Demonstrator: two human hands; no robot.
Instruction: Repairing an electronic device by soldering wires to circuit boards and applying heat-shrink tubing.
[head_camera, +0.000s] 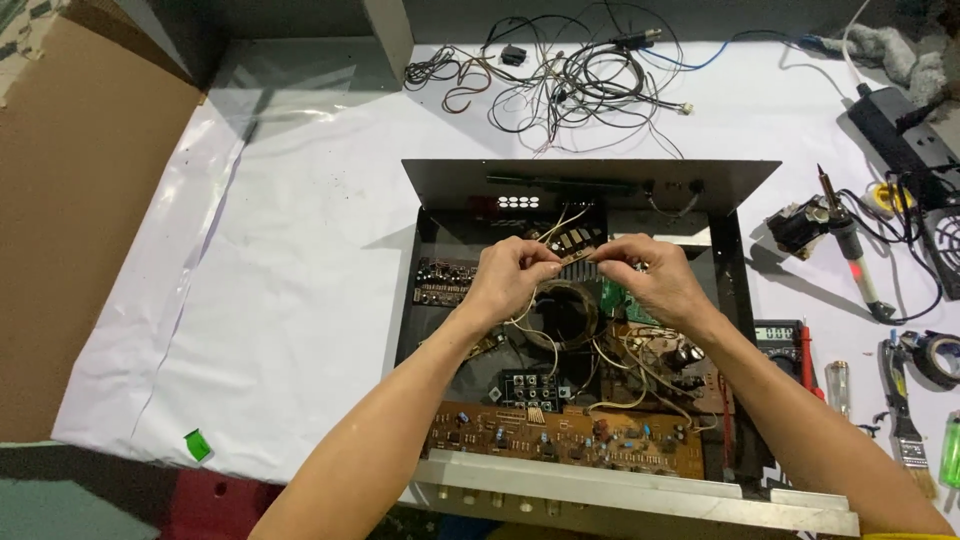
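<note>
Fingers of left hand (508, 275) and right hand (650, 275) pinch small circuit strip (578, 256) above open amplifier chassis (728, 270); soldering iron (850, 245) nearby.

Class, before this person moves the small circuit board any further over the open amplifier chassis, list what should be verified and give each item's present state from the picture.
1. Both hands on the board: left hand and right hand pinch the small circuit board at its ends. Ok.
2. Board lifted off the open chassis: appears held above it. Ok.
3. Pale wires still run from the board into the chassis. Not ok for pulling away.
4. Power off: cannot tell.
5. Soldering iron lies apart from the hands, on the white sheet. Ok.
6. Multimeter beside the chassis, near the right forearm. Ok.
</note>
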